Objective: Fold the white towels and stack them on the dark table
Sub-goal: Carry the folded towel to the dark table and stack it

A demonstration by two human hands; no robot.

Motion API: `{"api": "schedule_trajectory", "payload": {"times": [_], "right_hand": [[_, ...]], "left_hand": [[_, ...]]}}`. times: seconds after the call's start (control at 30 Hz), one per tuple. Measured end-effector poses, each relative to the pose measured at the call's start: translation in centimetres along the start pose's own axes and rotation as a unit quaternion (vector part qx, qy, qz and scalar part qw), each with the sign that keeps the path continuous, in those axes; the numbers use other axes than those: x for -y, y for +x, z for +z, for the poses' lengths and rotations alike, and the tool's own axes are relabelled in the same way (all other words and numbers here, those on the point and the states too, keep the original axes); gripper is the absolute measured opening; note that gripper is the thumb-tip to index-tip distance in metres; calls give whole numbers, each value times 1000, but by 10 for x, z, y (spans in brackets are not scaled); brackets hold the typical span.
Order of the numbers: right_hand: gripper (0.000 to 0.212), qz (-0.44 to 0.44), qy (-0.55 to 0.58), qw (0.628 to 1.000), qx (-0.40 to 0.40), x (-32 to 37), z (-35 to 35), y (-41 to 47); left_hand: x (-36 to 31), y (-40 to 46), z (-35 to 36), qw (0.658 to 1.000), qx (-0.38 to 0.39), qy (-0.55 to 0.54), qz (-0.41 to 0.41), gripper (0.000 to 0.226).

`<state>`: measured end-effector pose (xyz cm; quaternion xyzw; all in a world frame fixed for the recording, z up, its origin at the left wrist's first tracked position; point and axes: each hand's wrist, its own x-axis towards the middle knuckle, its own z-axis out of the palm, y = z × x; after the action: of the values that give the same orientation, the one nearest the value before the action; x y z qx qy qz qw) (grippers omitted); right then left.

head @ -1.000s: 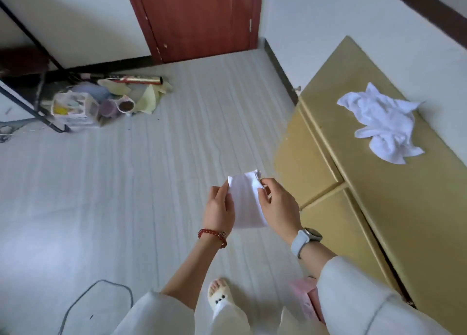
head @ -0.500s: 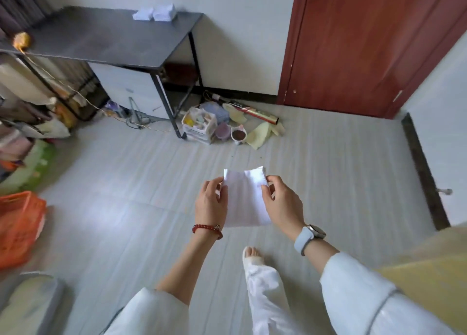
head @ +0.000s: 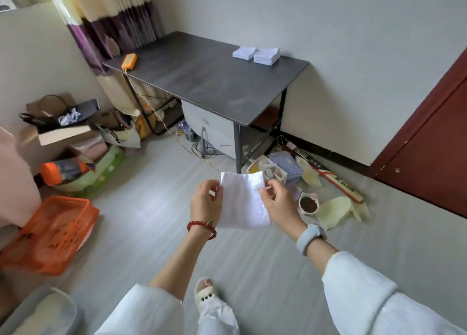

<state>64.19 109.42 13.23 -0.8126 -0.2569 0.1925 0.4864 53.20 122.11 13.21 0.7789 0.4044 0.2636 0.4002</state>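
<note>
— What do we have in front of us, biggest first?

— The dark table [head: 202, 82] stands against the wall ahead of us, its long side running from the curtain corner toward the door. On its far right corner lie two stacks [head: 256, 54] of folded white towels, side by side and touching or nearly so.

— And our arms?

— Both reach forward and slightly inward, sleeves pushed back, wrists about level above the floor. The left hand [head: 206, 203] shows its back to us, fingers curled, pinching the towel's upper left edge. The right hand [head: 279, 203] also shows its back, with fingers bent around the upper right edge and the thumb on the front.

— Where is the towel itself?

— The towel [head: 242, 200] hangs in the air between our hands, well short of the table and touching nothing else. It is folded to a rough rectangle, with its long axis running up and down. The top edge points toward the table, and the bottom edge hangs free near our wrists.
</note>
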Motion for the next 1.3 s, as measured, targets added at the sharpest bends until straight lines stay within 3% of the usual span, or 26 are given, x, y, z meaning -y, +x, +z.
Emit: {"api": "schedule_trajectory", "payload": {"times": [0.27,0.43,0.57,0.9,1.3], "right_hand": [[15,57,92,994,2,62,89,236],[18,109,132,985,-24,93,110,368],[14,99,128,985,-65,107,107,472],[8,144,105,981,-77,101,103,741],[14,181,63,961,-198,80,83,963]], "left_hand": [[25,272,-7,999,53,-6,8,14],[14,427,8,996,94,-5,12,14],[1,536,45,991,131,-29,20,13],[-21,790,148,983,172,-59,-23,5],[-46,1010,287,965,246,-82,-30,9]]}}
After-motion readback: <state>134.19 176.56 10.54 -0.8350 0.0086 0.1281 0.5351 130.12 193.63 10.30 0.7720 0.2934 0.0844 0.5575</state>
